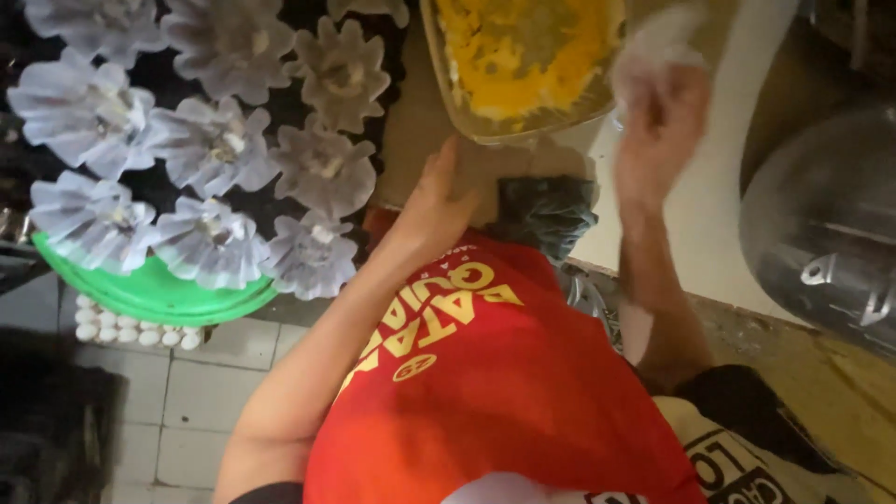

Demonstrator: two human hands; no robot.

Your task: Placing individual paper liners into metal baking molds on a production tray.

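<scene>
Beside batter tub point(523, 117), right hand point(658, 131) fingers closed round white wad point(653, 47).

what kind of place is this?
Likely a small food-prep or baking workspace: rows of white paper baking cups laid out, a container of yellow batter-like mix beside them, and stacked eggs under a green tray.

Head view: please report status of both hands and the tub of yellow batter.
Left hand flat on the worktop. Right hand raised, blurred, grip unclear. Rectangular tub of yellow batter between them. White paper baking cups alongside.

Blurred white crumpled wad point(658, 42), raised beside yellow-filled tub point(523, 61)
</scene>
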